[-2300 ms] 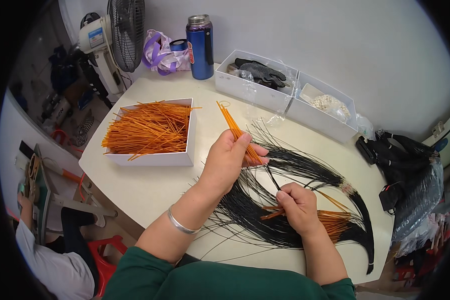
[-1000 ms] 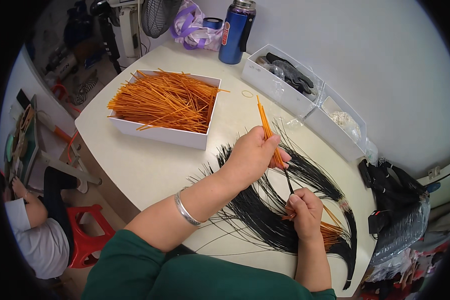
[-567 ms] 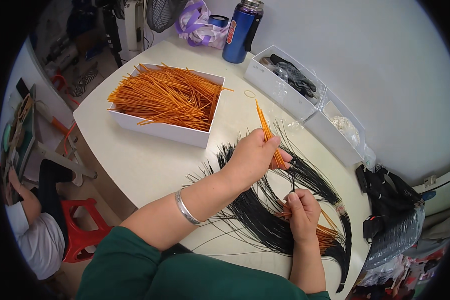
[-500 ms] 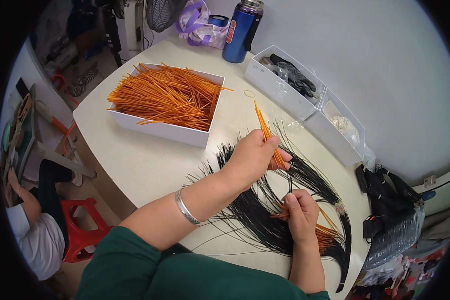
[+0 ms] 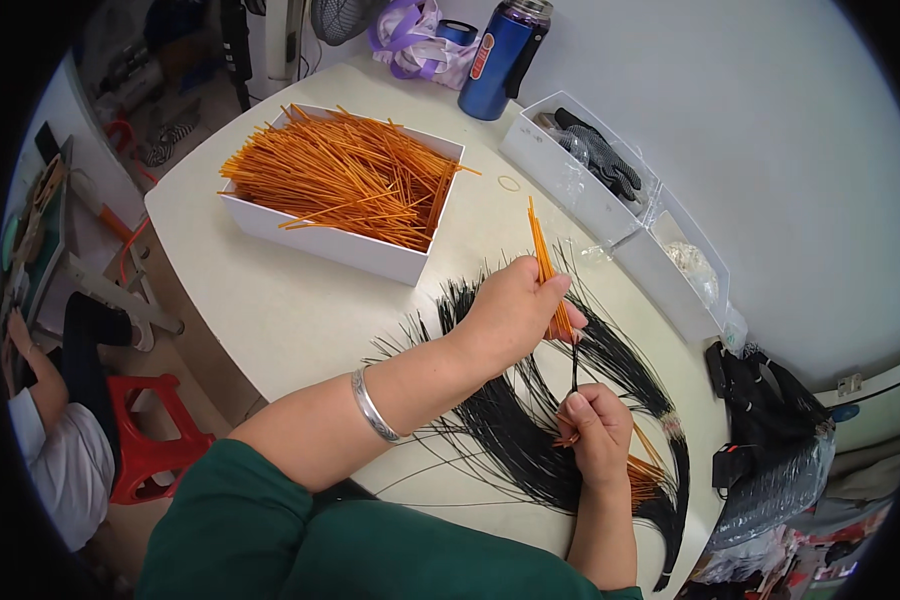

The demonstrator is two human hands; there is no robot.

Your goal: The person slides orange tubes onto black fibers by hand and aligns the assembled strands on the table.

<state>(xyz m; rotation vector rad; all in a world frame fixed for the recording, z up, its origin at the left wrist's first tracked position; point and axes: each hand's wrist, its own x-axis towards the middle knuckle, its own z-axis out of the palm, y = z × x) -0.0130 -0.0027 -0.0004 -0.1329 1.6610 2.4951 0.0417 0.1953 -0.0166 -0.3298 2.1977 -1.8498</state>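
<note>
So your left hand (image 5: 522, 305) is curled snug around a few orange sticks (image 5: 541, 240), and your right hand (image 5: 598, 432) is pinching the black strands (image 5: 575, 366) running between the two, over the right half of the tabletop (image 5: 280, 315). The big black bundle (image 5: 518, 430) underneath sweeps toward the near right corner, and the white box (image 5: 375, 257) with its orange heap (image 5: 340, 175) sits near the far left edge

left hand (image 5: 515, 305): farther forward, pinching | right hand (image 5: 600, 435): nearer, curled closed
</note>
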